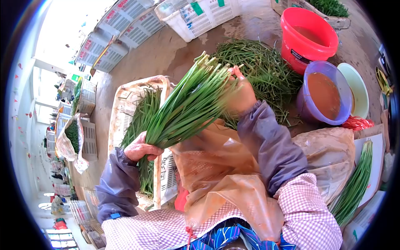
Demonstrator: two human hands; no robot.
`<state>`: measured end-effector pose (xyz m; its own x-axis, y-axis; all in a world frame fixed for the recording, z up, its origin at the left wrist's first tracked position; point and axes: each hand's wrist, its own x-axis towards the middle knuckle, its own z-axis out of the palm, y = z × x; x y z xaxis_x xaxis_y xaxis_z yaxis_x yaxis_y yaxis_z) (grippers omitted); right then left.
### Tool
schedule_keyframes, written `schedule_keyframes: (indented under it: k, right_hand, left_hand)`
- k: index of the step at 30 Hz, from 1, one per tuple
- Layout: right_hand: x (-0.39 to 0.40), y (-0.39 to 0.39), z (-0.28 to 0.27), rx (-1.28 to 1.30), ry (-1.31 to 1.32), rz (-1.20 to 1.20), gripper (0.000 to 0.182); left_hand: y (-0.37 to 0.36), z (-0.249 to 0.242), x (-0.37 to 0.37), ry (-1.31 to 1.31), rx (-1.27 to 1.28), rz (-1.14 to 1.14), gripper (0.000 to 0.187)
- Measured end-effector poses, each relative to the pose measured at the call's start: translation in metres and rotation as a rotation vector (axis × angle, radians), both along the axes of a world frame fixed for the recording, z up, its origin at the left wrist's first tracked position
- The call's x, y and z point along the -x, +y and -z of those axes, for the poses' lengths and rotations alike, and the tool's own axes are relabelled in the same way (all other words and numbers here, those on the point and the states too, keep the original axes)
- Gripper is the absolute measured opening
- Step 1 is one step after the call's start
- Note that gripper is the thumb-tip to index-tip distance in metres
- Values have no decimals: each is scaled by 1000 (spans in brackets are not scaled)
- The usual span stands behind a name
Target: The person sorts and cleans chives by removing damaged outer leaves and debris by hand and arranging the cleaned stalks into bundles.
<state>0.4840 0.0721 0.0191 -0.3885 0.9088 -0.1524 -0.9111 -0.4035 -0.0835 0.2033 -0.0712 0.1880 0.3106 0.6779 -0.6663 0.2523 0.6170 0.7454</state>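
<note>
From my remote view, L hand (141, 148) is clenched round the leafy part of green bunch (187, 102), which slants up to R hand (245, 95); R grip I can't tell. Prob. light, bendy, slippery; best hold nr pale ends (206, 61).

A pale wall (24, 125) is seen curving down the left side, dotted with small red marks; it is broken by a bright opening (56, 35) near the floor's far left corner, where detail is washed out by strong light; a smaller window (45, 83) is set below it, and a paned window (64, 239) is shown at the lower left. The brown floor (237, 30) is darkened by damp patches and lit by a dull sheen; its far left edge is lined with stacked white crates (137, 29); clutter along the left wall is too small to be identified.
</note>
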Motion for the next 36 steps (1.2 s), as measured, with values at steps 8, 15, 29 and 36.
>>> schedule_keyframes:
  k: [8, 15, 29, 36]
  right_hand:
    - [-121, 70, -29, -486, 63, 77, 28]
    - [-115, 29, 112, -691, -2343, 391, 42]
    - [-14, -64, -61, -1610, -2108, 513, 20]
    - [-7, -56, -63, -1731, -1609, 572, 19]
  left_hand:
    - [-41, 43, 39, -197, 114, -238, 34]
    - [-50, 56, 35, -123, -66, -150, 33]
    - [-54, 55, 21, -21, -175, -16, 41]
    - [-51, 64, 31, -48, -187, 38, 43]
